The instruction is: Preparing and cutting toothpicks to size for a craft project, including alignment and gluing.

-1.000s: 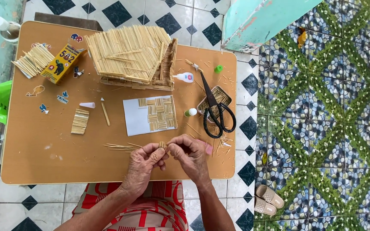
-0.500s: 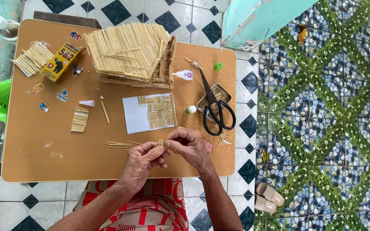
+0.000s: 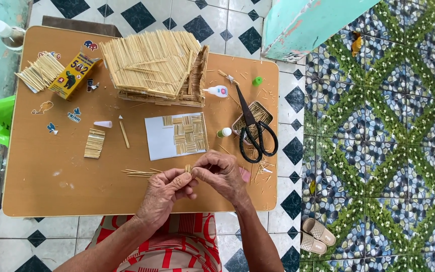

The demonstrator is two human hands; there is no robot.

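Shifted slightly rightward since before, left hand point(image 3: 164, 190) and right hand point(image 3: 222, 174) pinching small stick bundle point(image 3: 188, 168) above counter point(image 3: 41, 186) edge; bundle mostly hidden by closed fingers point(image 3: 190, 177).

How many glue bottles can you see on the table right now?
2: one glue bottle lying beside the stick house, another small bottle right of the white sheet. Others may be hidden.

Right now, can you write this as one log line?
left hand: pinching stick bundle | right hand: pinching it too | scissors: on table
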